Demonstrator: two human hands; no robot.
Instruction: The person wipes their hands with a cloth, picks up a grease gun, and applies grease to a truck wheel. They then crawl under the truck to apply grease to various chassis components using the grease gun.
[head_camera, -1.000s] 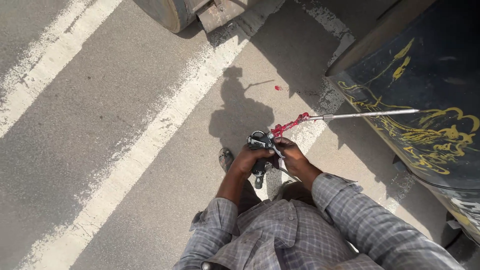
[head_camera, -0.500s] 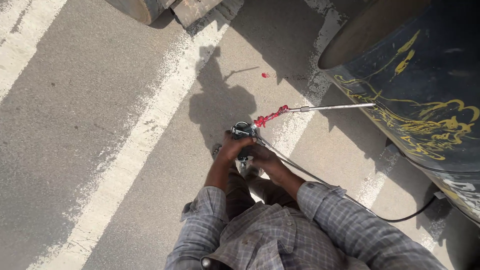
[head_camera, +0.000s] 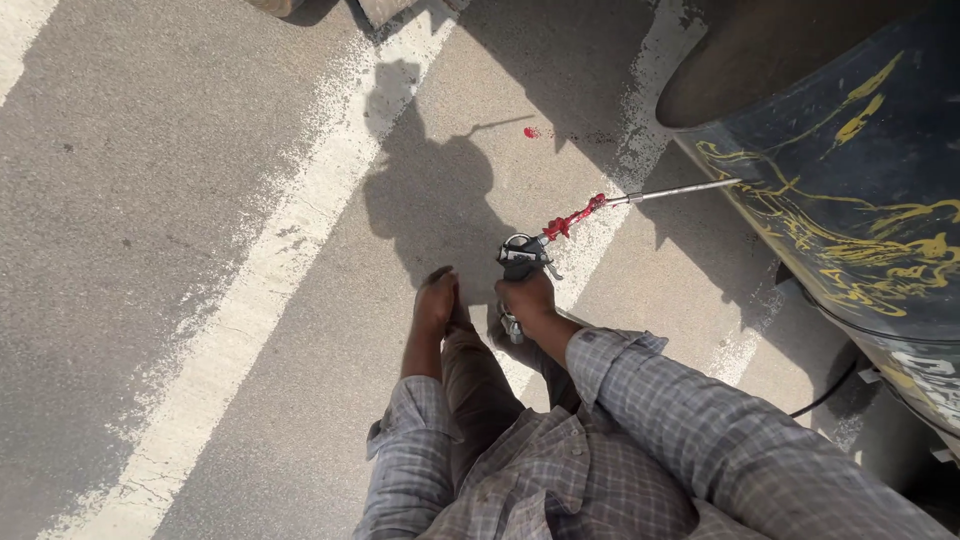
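Here my right hand (head_camera: 528, 300) is curled tight around the grip of a spray gun (head_camera: 523, 258), knuckles up, with my forearm running back and down to the right in its checked grey sleeve (head_camera: 700, 420). The wrist is fairly straight, and the gun sits just ahead of my fingers, out over the grey road (head_camera: 150, 200). From the gun's dark body a red fitting (head_camera: 572, 217) leads into a thin metal wand (head_camera: 670, 190) that slants up and to the right, its far end reaching the side of a big dark blue tank (head_camera: 860, 180) painted with yellow scrollwork. A short metal stub pokes out below my fist.

My left hand (head_camera: 436, 298) holds nothing. It lies palm down, fingers together and pointing forward, resting on my knee in brown trousers (head_camera: 480, 390), just beside the right hand but apart from the gun. The left arm is bent close to my body, its cuff pushed up the forearm.

A broad white painted line (head_camera: 270, 270) crosses the road on my left, and my shadow (head_camera: 440, 200) falls ahead of both hands. A small red spot (head_camera: 530, 132) lies on the road beyond it. A black hose (head_camera: 835, 390) curves by the tank's base on my right.
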